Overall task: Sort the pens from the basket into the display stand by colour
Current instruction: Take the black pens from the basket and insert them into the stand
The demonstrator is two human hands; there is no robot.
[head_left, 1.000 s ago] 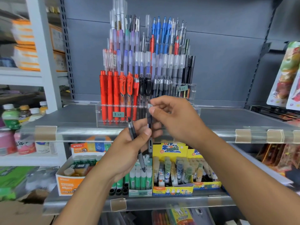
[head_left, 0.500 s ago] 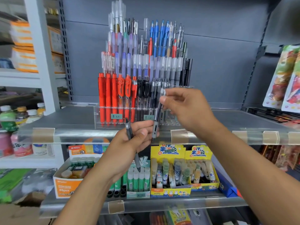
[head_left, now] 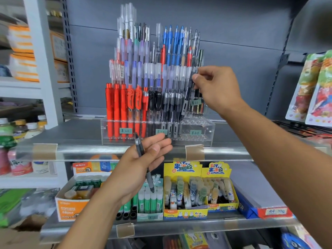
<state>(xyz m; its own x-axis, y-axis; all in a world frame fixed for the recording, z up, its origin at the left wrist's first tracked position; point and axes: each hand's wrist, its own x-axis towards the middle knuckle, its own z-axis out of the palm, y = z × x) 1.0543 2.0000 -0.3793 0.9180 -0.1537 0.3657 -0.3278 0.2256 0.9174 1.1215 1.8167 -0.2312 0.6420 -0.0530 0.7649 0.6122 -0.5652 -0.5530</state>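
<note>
Stationery shop; price-tagged display stand (head_left: 195, 131); shelved glue-stick boxes (head_left: 185, 214)

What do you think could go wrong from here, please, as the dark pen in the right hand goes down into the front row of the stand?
1. The right hand pinches the dark pen only at its top, tilted, so its tip could miss a hole and knock the packed grey pens beside it.
2. The left hand holds the second pen with only a thumb across it, fingers straight; it might slip onto the glue sticks below.

R hand (head_left: 215, 88) lifted dark pen (head_left: 188, 94) up-right to stand's black row
</note>
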